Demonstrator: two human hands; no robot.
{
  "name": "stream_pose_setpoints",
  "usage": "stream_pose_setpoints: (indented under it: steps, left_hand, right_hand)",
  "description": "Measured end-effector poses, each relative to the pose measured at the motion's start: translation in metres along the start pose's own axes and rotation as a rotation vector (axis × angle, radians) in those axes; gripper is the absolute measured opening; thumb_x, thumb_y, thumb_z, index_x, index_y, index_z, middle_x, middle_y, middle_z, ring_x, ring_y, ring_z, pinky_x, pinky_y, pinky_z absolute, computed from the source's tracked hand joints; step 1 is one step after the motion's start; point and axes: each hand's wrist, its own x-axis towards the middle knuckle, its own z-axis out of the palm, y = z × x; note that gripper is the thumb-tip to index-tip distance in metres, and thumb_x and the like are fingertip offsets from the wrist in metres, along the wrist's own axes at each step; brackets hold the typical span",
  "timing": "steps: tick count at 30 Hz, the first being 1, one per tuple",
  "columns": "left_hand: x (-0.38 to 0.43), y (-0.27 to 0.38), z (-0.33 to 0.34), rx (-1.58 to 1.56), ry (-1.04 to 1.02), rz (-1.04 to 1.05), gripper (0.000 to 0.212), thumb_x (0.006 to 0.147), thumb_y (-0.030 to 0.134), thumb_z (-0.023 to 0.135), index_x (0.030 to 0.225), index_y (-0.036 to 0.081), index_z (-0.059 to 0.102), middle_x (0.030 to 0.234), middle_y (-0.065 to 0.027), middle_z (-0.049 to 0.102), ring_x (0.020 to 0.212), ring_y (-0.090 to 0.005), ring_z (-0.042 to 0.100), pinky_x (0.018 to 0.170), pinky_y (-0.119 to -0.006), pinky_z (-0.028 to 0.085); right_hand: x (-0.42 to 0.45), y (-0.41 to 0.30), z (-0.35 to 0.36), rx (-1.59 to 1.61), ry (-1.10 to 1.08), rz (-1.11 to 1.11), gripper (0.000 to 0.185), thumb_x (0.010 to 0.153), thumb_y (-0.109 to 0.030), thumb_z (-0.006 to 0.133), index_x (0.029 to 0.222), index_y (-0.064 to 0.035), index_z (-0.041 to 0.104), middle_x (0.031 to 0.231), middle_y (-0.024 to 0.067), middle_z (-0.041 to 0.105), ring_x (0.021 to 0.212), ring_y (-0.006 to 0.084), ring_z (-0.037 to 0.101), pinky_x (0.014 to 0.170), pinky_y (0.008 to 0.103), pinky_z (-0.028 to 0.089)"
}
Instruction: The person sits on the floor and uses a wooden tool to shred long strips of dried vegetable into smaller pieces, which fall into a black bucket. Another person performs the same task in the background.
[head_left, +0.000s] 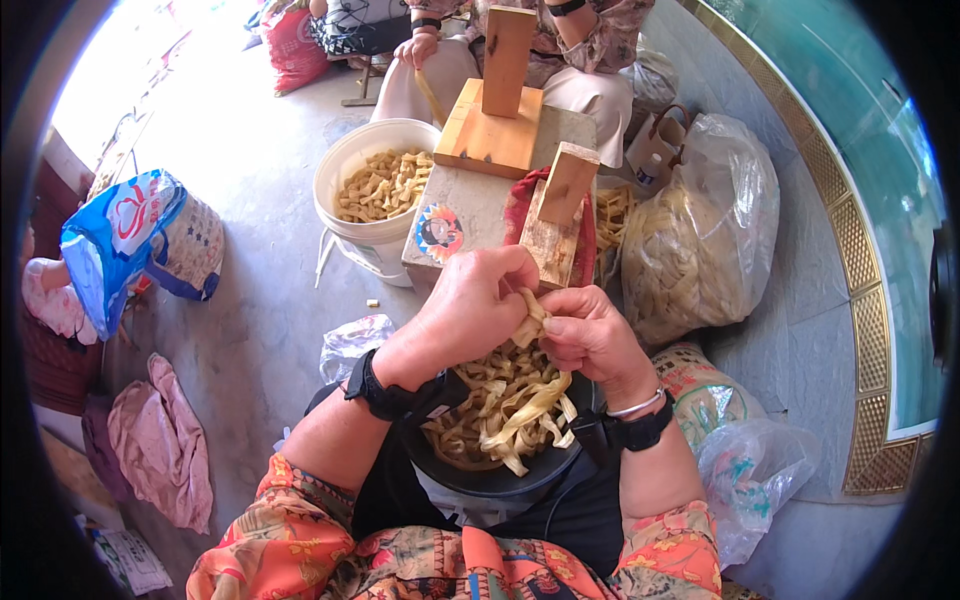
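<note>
A pale yellow strip (531, 321), folded or knotted, is pinched between both of my hands. My left hand (476, 300) grips its upper end, fingertips partly hidden by the curled fist. On the other side my right hand (589, 337) pinches it between thumb and forefinger. Just below them a dark round basin (499, 484) rests between my legs, heaped with similar crumpled strips (480, 420). One longer, glossier strip (532, 412) lies across the top of the heap.
Ahead, a stone-like block (480, 202) carries two wooden stands (487, 135) (551, 232). A white bucket (337, 187) of short folded pieces stands left. Bagged strips (690, 247) sit right. Across from me another person's hand (416, 49) holds a strip. A blue-white sack (142, 240) lies far left.
</note>
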Motion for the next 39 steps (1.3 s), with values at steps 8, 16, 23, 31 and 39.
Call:
stream_pose_setpoints:
  steps: [8, 16, 23, 31, 39]
  left_hand:
    - [0.002, -0.005, -0.009, 0.319, 0.004, 0.25, 0.012, 0.074, 0.007, 0.064, 0.07, -0.002, 0.058, 0.055, -0.0115, 0.051, 0.049, -0.0204, 0.05, 0.051, -0.031, 0.042]
    - [0.007, -0.003, -0.007, -0.153, -0.215, -0.125, 0.03, 0.087, 0.017, 0.061, 0.063, -0.001, 0.057, 0.051, -0.0058, 0.052, 0.043, -0.0195, 0.052, 0.044, -0.031, 0.043]
    - [-0.008, -0.003, -0.019, -1.024, -0.292, -0.283, 0.036, 0.088, 0.015, 0.056, 0.055, 0.01, 0.042, 0.047, 0.0005, 0.036, 0.037, -0.0104, 0.036, 0.038, -0.027, 0.029]
    - [0.003, -0.007, -0.02, 0.316, -0.031, 0.242, 0.03, 0.083, 0.032, 0.067, 0.088, 0.002, 0.065, 0.074, -0.0129, 0.065, 0.073, -0.0295, 0.065, 0.068, -0.04, 0.05]
    - [0.013, -0.014, -0.013, 0.305, -0.31, 0.193, 0.019, 0.088, 0.025, 0.056, 0.09, 0.006, 0.061, 0.076, -0.02, 0.064, 0.077, -0.0407, 0.062, 0.068, -0.048, 0.048]
  right_hand:
    - [0.008, 0.005, 0.013, -0.224, 0.294, -0.177, 0.012, 0.097, -0.017, 0.057, 0.098, -0.0067, 0.063, 0.065, -0.0094, 0.045, 0.05, 0.0, 0.034, 0.043, 0.0187, 0.028]
    - [0.008, 0.004, 0.016, -0.332, 0.356, -0.25, 0.018, 0.096, -0.021, 0.056, 0.09, -0.006, 0.063, 0.064, -0.0071, 0.049, 0.053, 0.0007, 0.04, 0.046, 0.0185, 0.031]
    - [-0.018, -0.02, 0.001, -0.534, 0.309, -0.436, 0.023, 0.09, -0.018, 0.064, 0.079, 0.002, 0.064, 0.056, -0.0021, 0.05, 0.045, 0.003, 0.036, 0.042, 0.0201, 0.026]
    - [-0.011, -0.009, 0.001, -0.702, 0.389, -0.328, 0.014, 0.089, -0.011, 0.063, 0.08, -0.0012, 0.066, 0.062, -0.006, 0.052, 0.053, 0.0016, 0.042, 0.048, 0.0183, 0.032]
    - [-0.007, -0.019, -0.003, -0.918, 0.436, -0.324, 0.014, 0.087, -0.007, 0.062, 0.077, 0.001, 0.064, 0.06, -0.0061, 0.05, 0.058, 0.0022, 0.041, 0.051, 0.0218, 0.034]
